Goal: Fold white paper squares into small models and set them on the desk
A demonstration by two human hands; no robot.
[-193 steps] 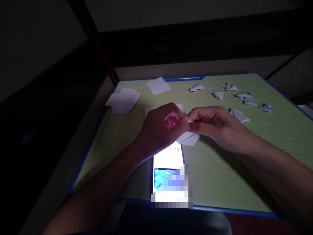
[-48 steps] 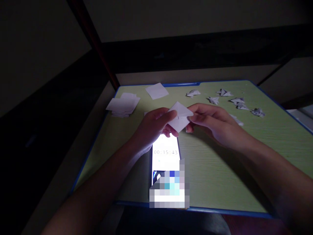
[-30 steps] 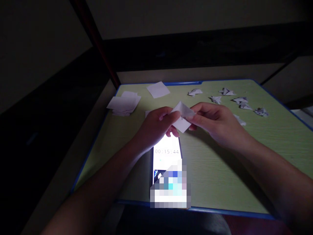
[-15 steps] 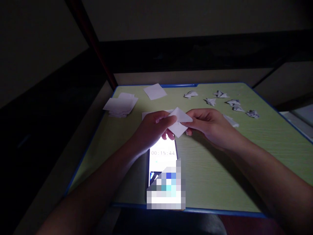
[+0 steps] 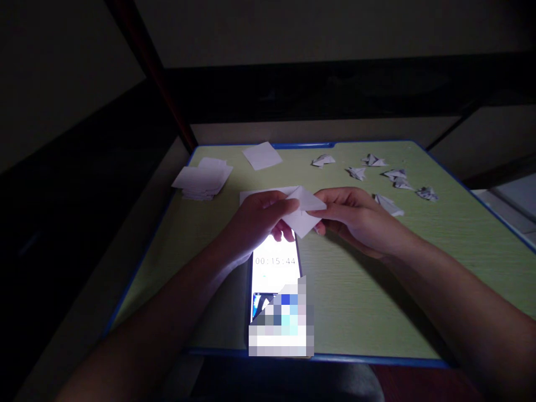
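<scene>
A small folded white paper (image 5: 305,211), diamond shaped, is held in the air between both hands above a lit phone (image 5: 275,268). My left hand (image 5: 256,223) pinches its left corner with thumb and fingers closed. My right hand (image 5: 355,216) pinches its right corner, fingers curled. A flat white sheet (image 5: 251,195) lies on the table just behind my left hand. The room is dark; the phone screen lights the hands from below.
The green table (image 5: 377,290) has a blue rim. A stack of white paper squares (image 5: 201,180) lies at the far left, one loose square (image 5: 262,155) beside it. Several folded paper pieces (image 5: 387,176) are scattered at the far right. A dark frame stands behind.
The folded paper was lifted off the table into the air and has stayed pinched between both hands. The view has shifted slightly to the right; the hands hardly moved in the last second.
</scene>
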